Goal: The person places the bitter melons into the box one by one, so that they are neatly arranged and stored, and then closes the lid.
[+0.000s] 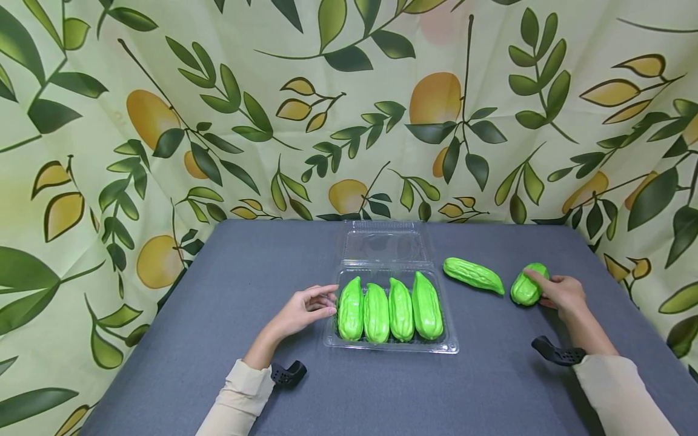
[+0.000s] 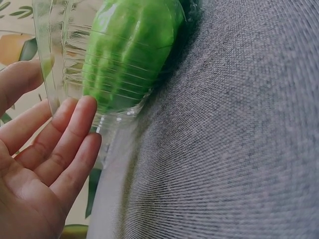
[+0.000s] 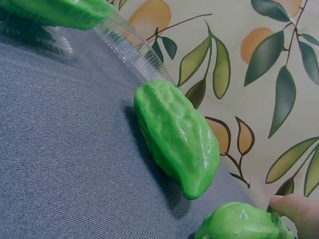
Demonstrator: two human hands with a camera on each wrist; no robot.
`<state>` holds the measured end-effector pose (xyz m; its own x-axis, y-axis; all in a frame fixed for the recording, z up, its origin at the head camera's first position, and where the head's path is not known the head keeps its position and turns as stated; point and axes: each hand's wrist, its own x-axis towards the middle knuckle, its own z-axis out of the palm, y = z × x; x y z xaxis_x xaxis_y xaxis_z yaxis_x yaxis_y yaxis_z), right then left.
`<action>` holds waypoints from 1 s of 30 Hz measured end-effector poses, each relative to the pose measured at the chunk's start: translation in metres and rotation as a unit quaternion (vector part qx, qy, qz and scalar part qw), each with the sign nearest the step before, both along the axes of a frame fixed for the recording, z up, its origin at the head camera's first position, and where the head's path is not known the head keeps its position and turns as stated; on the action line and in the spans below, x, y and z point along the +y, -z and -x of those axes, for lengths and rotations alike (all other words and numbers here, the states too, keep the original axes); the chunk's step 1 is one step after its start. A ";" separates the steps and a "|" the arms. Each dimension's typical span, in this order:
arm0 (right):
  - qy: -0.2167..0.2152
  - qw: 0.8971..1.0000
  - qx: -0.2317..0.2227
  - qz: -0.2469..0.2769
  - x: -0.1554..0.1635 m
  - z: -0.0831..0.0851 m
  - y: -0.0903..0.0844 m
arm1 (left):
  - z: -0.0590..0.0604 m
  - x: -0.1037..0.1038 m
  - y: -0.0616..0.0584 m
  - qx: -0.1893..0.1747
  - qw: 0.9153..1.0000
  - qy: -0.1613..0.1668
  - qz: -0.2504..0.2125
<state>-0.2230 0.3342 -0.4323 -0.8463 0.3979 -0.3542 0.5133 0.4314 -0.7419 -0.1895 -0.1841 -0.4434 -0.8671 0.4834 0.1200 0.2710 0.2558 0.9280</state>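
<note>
A clear plastic clamshell box [image 1: 389, 348] lies open in the middle of the grey table, with several green bitter gourds [image 1: 388, 310] side by side in it. My left hand [image 1: 326, 300] rests at the box's left wall with relaxed fingers [image 2: 75, 129] touching the plastic [image 2: 55, 59] beside the outermost gourd [image 2: 129, 50]. Two more gourds lie to the right of the box. My right hand [image 1: 545, 284] holds the far-right gourd [image 1: 522, 292], which rests on the table; a fingertip [image 3: 296, 209] shows at that gourd [image 3: 241, 224]. The other loose gourd [image 1: 472, 275] [image 3: 179, 134] lies untouched between it and the box.
The box's lid [image 1: 384, 245] lies flat behind its tray. A leaf-and-lemon printed curtain [image 1: 349, 109] encloses the table at the back and on both sides. Grey cloth [image 1: 218, 290] covers the table left of and in front of the box.
</note>
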 end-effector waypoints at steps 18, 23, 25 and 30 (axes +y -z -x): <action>-0.002 1.000 -0.011 -0.015 -0.002 0.004 -0.001 | 0.001 0.000 0.001 -0.001 1.000 0.000 0.001; -0.003 1.000 -0.017 -0.001 -0.002 0.001 -0.003 | 0.001 0.000 0.001 0.001 1.000 0.003 0.003; -0.004 1.000 -0.013 0.008 -0.003 -0.001 -0.003 | 0.001 0.000 0.002 0.004 1.000 0.004 0.004; 0.003 1.000 -0.006 0.021 0.003 0.003 0.005 | 0.001 0.000 0.002 0.006 1.000 0.003 0.005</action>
